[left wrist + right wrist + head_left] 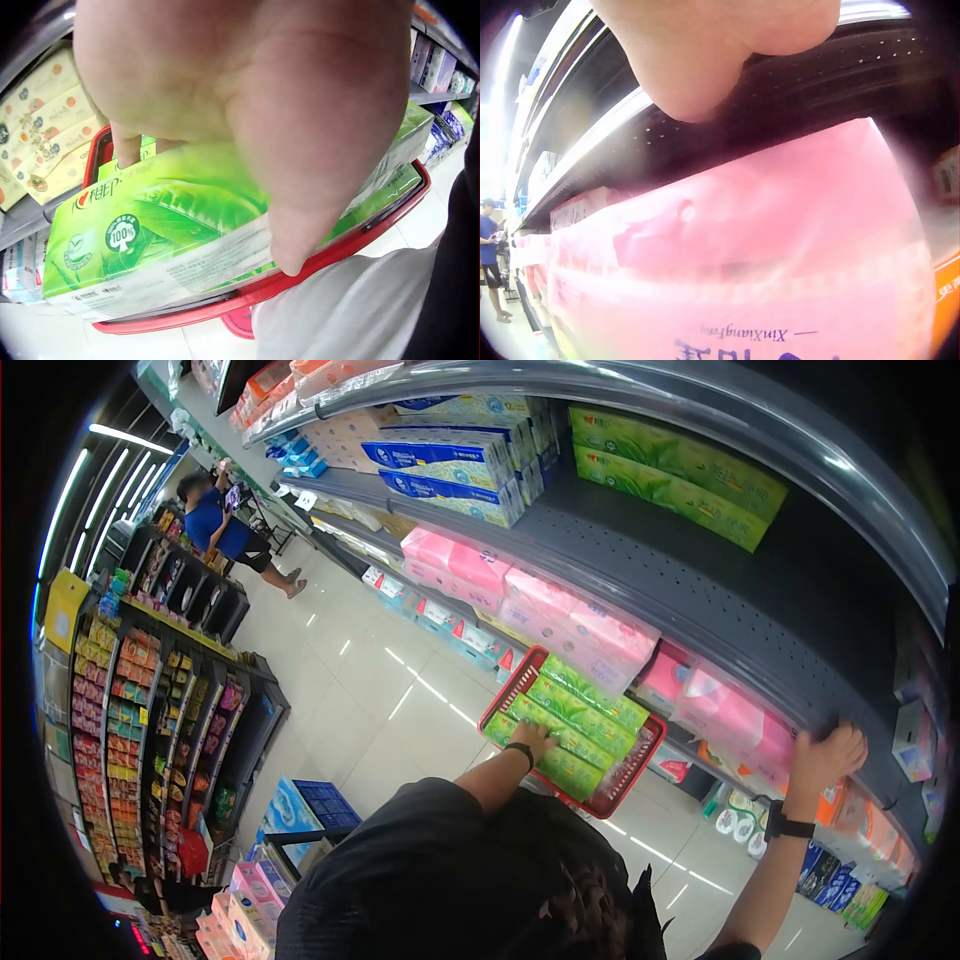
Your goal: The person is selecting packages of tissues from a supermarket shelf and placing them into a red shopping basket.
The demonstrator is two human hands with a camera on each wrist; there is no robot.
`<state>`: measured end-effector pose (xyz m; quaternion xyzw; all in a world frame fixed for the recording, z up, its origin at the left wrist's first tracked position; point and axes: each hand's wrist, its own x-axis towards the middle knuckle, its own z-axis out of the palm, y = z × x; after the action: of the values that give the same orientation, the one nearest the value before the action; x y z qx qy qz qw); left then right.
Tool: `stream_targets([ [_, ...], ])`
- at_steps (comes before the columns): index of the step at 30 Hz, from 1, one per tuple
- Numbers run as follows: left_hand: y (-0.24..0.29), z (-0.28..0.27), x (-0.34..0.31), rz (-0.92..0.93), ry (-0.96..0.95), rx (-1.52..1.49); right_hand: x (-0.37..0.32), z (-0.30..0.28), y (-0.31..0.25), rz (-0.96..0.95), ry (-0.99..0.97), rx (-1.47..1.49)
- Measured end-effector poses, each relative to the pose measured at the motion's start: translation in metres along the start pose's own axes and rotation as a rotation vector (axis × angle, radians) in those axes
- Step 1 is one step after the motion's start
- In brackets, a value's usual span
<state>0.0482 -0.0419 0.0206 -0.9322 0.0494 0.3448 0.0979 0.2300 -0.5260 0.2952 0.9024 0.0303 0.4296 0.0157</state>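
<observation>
In the head view a red shopping basket (pixel 655 735) holds several green tissue packs (pixel 590 705) lying side by side. My left hand (pixel 532 738) is down on the near packs. The left wrist view has its thumb on one side of a green tissue pack (pixel 165 217) and fingers on the other, gripping it across its width within the red rim (pixel 367 241). My right hand (pixel 830 750) is at the front edge of the dark shelf (pixel 700 575), fingers loosely bent. Below its palm in the right wrist view sits a pink tissue bundle (pixel 742 217).
Blue-and-white tissue packs (pixel 440 470) and green packs (pixel 680 475) stand on the upper shelf. Pink bundles (pixel 580 625) line the shelf below. A person in blue (pixel 220 530) stands farther down the aisle. Snack racks (pixel 150 730) are on the left, across the tiled floor (pixel 345 690).
</observation>
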Motion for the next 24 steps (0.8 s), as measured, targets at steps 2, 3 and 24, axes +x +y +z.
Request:
stream_targets([
  [2, 0.001, 0.007, 0.003, 0.012, 0.043, 0.007, 0.000, 0.000, 0.000, 0.006, -0.007, -0.004],
  [3, 0.000, 0.006, 0.000, 0.017, 0.064, 0.020, 0.000, 0.002, 0.001, 0.003, -0.002, -0.003],
  [24, -0.014, 0.006, -0.008, 0.118, 0.111, -0.079, 0.001, 0.002, -0.003, -0.029, 0.070, -0.069],
])
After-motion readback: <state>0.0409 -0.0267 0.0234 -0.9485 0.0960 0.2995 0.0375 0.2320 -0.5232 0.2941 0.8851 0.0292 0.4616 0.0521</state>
